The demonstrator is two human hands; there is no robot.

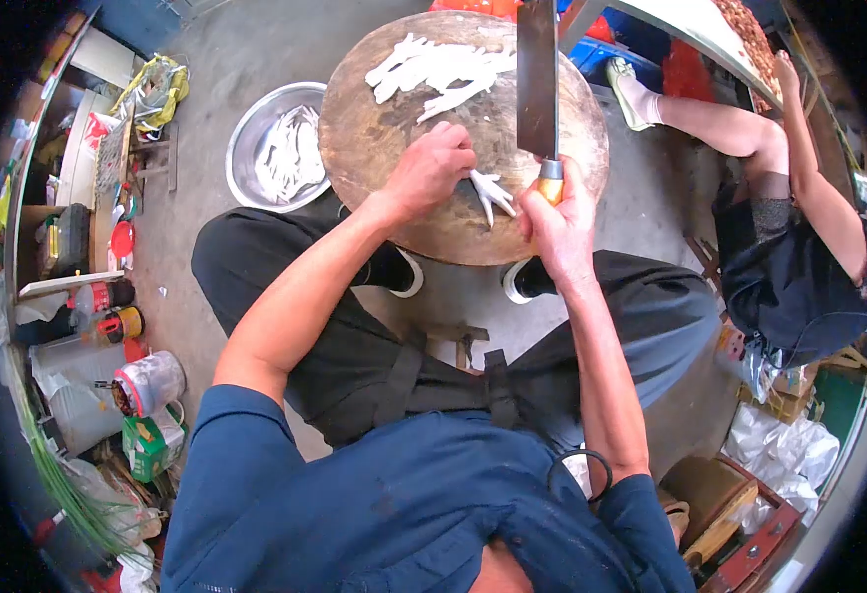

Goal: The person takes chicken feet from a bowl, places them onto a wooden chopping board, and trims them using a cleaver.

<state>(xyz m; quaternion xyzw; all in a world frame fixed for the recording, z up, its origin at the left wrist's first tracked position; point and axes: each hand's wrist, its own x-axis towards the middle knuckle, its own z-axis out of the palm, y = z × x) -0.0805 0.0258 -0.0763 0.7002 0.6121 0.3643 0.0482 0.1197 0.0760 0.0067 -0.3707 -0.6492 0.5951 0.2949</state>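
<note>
- One pale chicken foot lies on the near half of the round chopping block, toes splayed towards me.
- My left hand is closed at the foot's other end — fingers curled in, seeming to pinch it, though they hide the grip itself.
- My right hand is wrapped round the wooden handle of the cleaver, just beside the toes; the blade points away from me, over the block, and I can't tell how high.
- I judge the step in hand to be setting this foot for a cut: it looks whole, blade well clear of my left fingers.
- The next move, I'd say, calls for a steady foot and the edge lined up — left fingertips tucked back.
- Beyond my left hand, a heap of pale feet lies on the block's far side.
- Left of the block, a metal bowl on the floor holds more.
- To my right sits a co-worker, one bare leg stretched towards the block.
</note>
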